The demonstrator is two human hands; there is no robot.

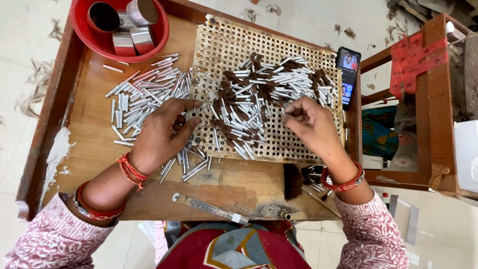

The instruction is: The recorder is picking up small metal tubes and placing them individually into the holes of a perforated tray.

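L hand (164, 132) flat, R hand (311, 122) pinching

Wooden tray table (94, 117), perforated board (303, 149), loose metal tubes (137, 97), red bowl (87, 32), steel ruler (209, 208)

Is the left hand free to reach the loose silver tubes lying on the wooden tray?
Probably yes: the left hand already rests at the edge of the silver tubes on the wooden tray, and nothing lies between them.

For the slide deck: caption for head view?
Left hand and right hand sort metal tubes on perforated board.
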